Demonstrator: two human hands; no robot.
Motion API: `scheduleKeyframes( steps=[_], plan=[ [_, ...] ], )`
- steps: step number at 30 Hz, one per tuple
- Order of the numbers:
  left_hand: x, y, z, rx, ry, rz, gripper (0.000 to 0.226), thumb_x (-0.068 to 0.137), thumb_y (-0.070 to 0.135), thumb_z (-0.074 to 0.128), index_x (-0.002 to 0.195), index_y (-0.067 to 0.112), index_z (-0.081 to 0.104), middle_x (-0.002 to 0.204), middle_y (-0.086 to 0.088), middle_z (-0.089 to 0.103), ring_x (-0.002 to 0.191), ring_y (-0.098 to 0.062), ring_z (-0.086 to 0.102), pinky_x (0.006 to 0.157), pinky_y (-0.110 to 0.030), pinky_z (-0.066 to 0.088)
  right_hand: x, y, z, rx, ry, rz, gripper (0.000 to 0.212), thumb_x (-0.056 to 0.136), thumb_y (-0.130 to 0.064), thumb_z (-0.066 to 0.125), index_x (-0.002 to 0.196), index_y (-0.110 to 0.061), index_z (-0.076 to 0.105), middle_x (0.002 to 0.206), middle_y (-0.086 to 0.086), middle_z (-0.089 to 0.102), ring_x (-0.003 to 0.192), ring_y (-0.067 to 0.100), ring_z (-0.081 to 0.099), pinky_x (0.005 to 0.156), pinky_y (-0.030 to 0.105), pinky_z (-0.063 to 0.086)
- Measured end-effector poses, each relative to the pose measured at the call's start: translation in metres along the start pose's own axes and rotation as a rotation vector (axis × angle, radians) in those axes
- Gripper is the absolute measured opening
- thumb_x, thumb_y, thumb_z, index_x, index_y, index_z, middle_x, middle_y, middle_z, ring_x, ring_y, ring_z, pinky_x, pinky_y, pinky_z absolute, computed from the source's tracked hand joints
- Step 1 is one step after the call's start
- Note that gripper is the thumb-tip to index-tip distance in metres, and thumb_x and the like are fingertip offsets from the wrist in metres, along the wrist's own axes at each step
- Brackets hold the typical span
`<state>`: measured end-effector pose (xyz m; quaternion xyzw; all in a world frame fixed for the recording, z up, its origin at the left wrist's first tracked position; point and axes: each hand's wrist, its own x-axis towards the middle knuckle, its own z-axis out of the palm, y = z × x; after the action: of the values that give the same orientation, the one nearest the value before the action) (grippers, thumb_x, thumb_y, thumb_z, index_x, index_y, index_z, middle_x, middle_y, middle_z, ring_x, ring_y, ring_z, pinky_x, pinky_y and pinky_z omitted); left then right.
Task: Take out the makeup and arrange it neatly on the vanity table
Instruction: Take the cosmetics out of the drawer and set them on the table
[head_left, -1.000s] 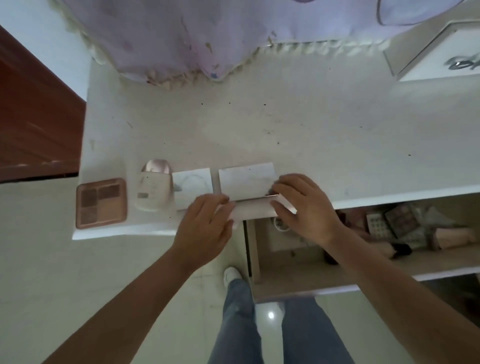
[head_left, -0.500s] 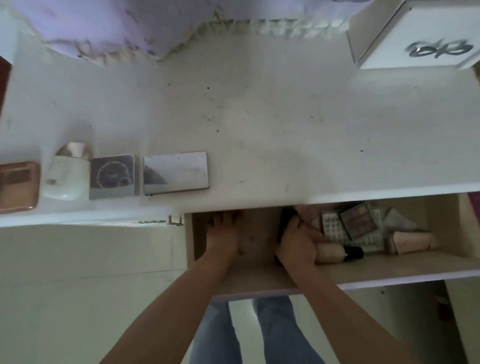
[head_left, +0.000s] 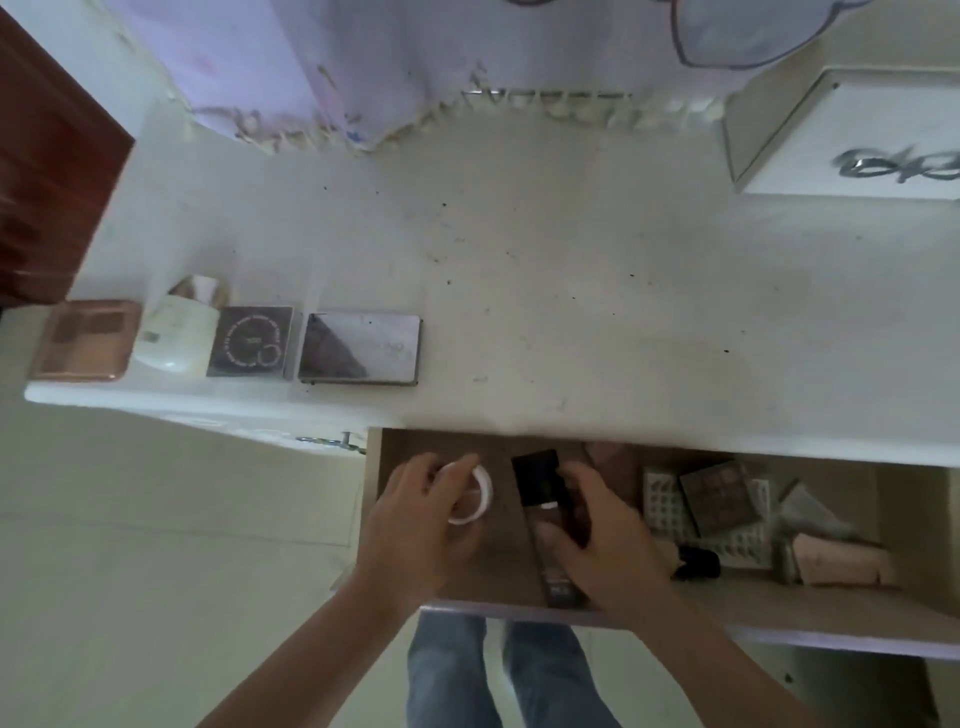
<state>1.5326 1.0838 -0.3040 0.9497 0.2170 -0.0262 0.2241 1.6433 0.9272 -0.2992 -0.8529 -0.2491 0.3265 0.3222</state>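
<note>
Left hand (head_left: 415, 519) grips the round jar (head_left: 475, 496); right hand (head_left: 605, 540) grips the dark tube (head_left: 545, 514) mid-body (likely light, rigid, slippery).

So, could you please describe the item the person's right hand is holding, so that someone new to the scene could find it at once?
Below the white vanity table, find the open drawer. Towards its left end, the right hand grips a long dark bottle with a black cap, lying lengthwise front to back. Unlike the small round white jar under the left hand, it is slim, dark and rectangular.
</note>
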Motion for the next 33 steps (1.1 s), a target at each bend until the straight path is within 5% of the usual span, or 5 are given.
scheduleKeyframes(
  steps=[5,10,20,25,33],
  plan=[
    [0.048,0.012,-0.058,0.05,0.222,0.002,0.059,0.067,0.024,0.08,0.119,0.007,0.059,0.108,-0.019,0.061,0.083,-0.03,0.065,0.067,-0.031,0.054,0.027,-0.051,-0.055,0.044,0.245,-0.173,0.046,0.088,-0.017,0.058,0.131,-0.012,0.044,0.108,0.005,0.062,0.086,0.017,0.058,0.078,0.025,0.047],
    [0.108,0.017,-0.07,0.194,0.061,0.003,0.057,0.086,0.038,0.059,0.136,0.018,0.039,0.131,-0.008,0.05,0.117,-0.025,0.048,0.096,-0.035,0.043,0.092,-0.068,-0.068,-0.026,0.275,-0.119,0.038,0.093,-0.018,0.05,0.13,-0.01,0.045,0.116,0.012,0.061,0.099,0.026,0.057,0.077,0.02,0.036],
    [0.126,0.0,-0.05,0.301,0.027,0.042,0.046,0.085,0.036,0.06,0.125,0.016,0.049,0.128,-0.003,0.055,0.115,-0.023,0.047,0.097,-0.033,0.037,0.112,-0.051,-0.033,-0.131,0.312,-0.082,0.034,0.097,-0.022,0.038,0.125,-0.004,0.048,0.102,0.015,0.052,0.079,0.014,0.04,0.065,0.013,0.024],
    [0.123,-0.002,-0.047,0.277,0.043,0.024,0.051,0.084,0.034,0.062,0.129,0.016,0.046,0.132,-0.003,0.052,0.118,-0.025,0.046,0.099,-0.036,0.037,0.104,-0.057,-0.017,-0.157,0.378,-0.049,0.032,0.099,-0.019,0.032,0.111,0.0,0.054,0.107,0.015,0.054,0.085,0.019,0.05,0.077,0.021,0.038],
    [0.115,-0.004,-0.043,0.238,0.038,-0.007,0.052,0.083,0.037,0.064,0.128,0.016,0.048,0.133,-0.004,0.052,0.12,-0.024,0.047,0.103,-0.037,0.036,0.093,-0.059,-0.011,-0.239,0.335,-0.002,0.033,0.1,-0.027,0.028,0.107,-0.006,0.053,0.098,0.01,0.063,0.078,0.019,0.056,0.069,0.025,0.041]
  ],
)
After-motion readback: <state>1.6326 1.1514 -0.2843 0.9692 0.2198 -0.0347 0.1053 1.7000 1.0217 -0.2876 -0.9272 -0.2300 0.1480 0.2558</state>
